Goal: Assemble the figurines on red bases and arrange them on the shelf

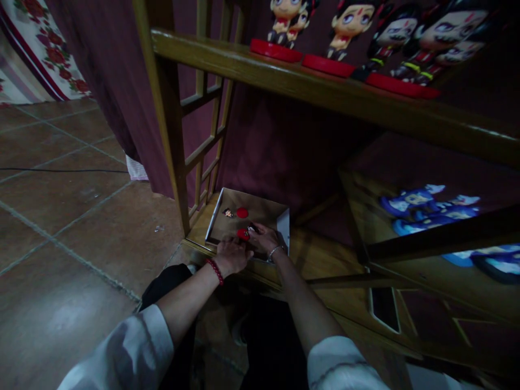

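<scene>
Dimly, red-based figurine (pixel 244 233) (dark body) pinched in right hand (pixel 266 242); left hand's (pixel 231 258) fingers unclear.

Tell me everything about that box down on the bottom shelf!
The box is shallow and open-topped, and looks like greyish-brown card with pale walls. It sits flat at the left end of the bottom wooden shelf. Inside lie two red discs and a tiny figure. The left hand rests on its near edge; the right hand reaches in beside the nearer disc.
</scene>
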### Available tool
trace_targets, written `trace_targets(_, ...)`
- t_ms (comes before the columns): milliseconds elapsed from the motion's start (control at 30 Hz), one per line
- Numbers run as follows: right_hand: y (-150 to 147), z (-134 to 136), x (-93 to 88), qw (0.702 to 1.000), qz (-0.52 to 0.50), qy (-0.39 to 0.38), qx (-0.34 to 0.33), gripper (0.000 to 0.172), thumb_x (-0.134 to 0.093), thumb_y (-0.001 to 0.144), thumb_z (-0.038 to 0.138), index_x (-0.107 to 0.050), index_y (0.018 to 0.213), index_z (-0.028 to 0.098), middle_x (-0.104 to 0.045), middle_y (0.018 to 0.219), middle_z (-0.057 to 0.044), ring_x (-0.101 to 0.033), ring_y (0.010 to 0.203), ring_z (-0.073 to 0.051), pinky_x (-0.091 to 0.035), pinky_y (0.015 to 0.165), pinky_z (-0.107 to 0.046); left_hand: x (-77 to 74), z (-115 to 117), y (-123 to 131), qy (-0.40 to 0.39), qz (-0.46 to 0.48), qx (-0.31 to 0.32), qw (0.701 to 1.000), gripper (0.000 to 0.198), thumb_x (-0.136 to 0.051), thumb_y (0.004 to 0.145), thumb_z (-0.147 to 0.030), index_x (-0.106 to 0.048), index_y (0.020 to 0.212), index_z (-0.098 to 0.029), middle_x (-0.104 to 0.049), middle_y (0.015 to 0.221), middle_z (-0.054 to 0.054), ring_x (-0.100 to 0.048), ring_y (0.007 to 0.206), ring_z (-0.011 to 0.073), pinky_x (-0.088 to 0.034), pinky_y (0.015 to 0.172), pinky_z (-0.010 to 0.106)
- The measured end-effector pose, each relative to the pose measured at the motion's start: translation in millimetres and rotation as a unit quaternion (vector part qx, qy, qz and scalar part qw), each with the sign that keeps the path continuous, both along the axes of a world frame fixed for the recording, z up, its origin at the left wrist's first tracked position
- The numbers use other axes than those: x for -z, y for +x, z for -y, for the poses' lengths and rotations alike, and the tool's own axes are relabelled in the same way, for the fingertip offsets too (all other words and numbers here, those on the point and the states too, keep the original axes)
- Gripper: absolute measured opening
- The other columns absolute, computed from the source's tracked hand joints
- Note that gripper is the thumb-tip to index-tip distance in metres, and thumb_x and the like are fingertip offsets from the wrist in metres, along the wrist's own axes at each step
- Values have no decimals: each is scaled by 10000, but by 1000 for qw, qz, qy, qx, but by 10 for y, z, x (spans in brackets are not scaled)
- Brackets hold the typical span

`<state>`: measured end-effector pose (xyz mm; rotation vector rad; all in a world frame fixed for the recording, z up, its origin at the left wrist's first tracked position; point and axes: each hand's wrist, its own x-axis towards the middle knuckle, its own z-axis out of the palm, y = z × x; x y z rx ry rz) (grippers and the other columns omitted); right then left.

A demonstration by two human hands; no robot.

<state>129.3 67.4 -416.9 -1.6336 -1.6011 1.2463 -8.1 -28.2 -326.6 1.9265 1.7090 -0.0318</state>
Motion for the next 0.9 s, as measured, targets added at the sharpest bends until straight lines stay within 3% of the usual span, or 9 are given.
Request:
trace_targets(400, -34, 23, -16, 999, -34, -17, 36, 385, -592, 669, 223, -585, 1054, 212, -663, 995, -19, -634, 842, -154, -538, 665, -234, 48, -5, 12, 7, 7, 12, 1000, 470, -265, 836, -467, -566, 1055, -180, -469, 1253, 116, -429, 1107, 304, -361, 865, 475)
trace_targets(667, -39, 40, -20, 998, -48, -5, 41, 379, -597, 656, 212, -592, 1035, 220, -669, 977, -12, -625, 882, -159, -525, 733, -258, 31, 1, 14, 3, 9, 12, 1000, 461, -262, 839, -466, -566, 1041, -185, -480, 1244, 110, -453, 1084, 300, -358, 858, 473)
trace_targets(900, -82, 21, -46, 999, -49, 14, -3, 367, -606, 647, 190, -592, 1014, 190, -663, 995, -21, -616, 896, -141, -482, 830, -282, -1, -16, 20, 0, 10, 11, 1000, 454, -272, 837, -454, -577, 1020, -172, -504, 1212, 119, -468, 1067, 299, -377, 843, 464)
